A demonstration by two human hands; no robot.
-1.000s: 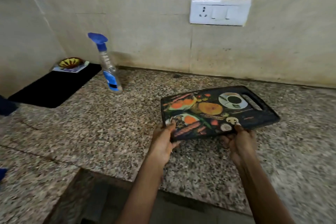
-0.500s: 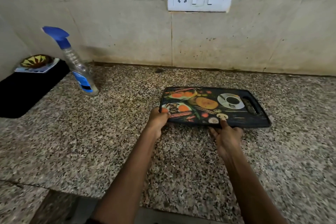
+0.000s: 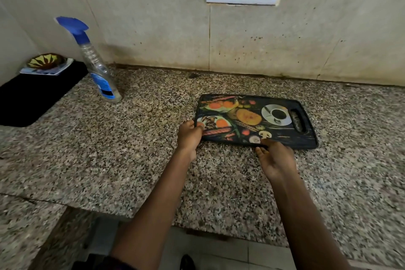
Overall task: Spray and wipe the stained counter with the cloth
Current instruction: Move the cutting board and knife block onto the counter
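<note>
- The speckled granite counter (image 3: 114, 151) spans our view; we cannot pick out its stain, and no cloth shows.
- The printed cutting board (image 3: 282, 133) lies flat near the wall; sliding it could grind grit across the stone.
- The spray bottle (image 3: 99, 74) stands well left, easily toppled by a hasty reach.
- Our left hand (image 3: 189, 137) grips the board's corner; our right hand (image 3: 275, 158) pinches its near edge.

Board: printed cutting board (image 3: 256, 121) flat on speckled tabletop (image 3: 142, 151)
Hands: left hand (image 3: 189, 136) and right hand (image 3: 275, 158) grip its near edge
Bottle: spray bottle (image 3: 96, 66) upright, left
</note>
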